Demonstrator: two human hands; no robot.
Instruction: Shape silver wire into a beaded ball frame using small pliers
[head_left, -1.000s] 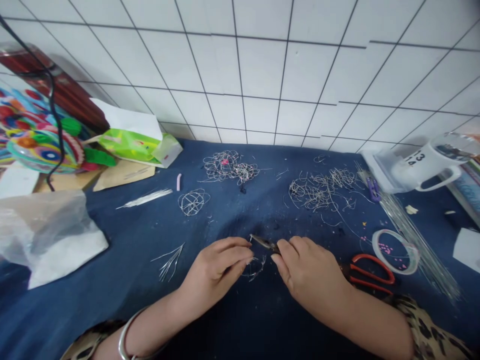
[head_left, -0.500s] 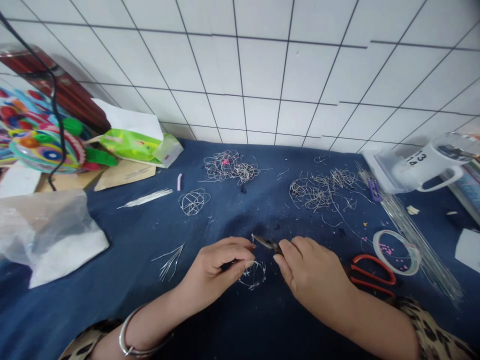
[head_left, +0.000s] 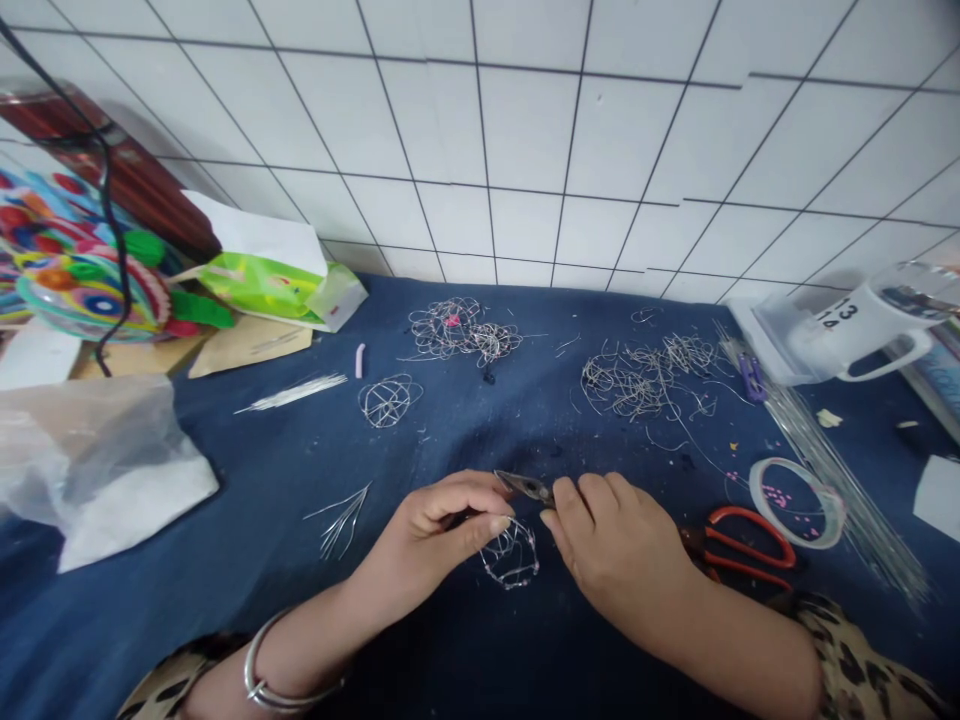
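Between the thumb and fingers of my left hand [head_left: 446, 520] is a small round wire frame [head_left: 511, 560] with tiny pinkish beads, its lower part hanging below the fingertips. My right hand [head_left: 619, 545] is closed around a pair of pliers [head_left: 531, 487]; most of the handles are hidden in the palm. The pliers' jaws point left and reach the fingertips of my left hand, just above the wire frame. Whether the jaws grip a wire there is too small to tell.
Red-handled scissors [head_left: 750, 545] lie right of my right hand, beside a round dish [head_left: 757, 500] of pink beads and long wires [head_left: 862, 510]. Farther back are tangled wires [head_left: 630, 385], a finished-looking wire ball [head_left: 390, 400] and a white mug [head_left: 862, 330]. A plastic bag [head_left: 135, 500] lies left.
The pliers' tip has moved slightly left and closer to my left fingertips. The wire frame has turned a little and shows more below my left hand.
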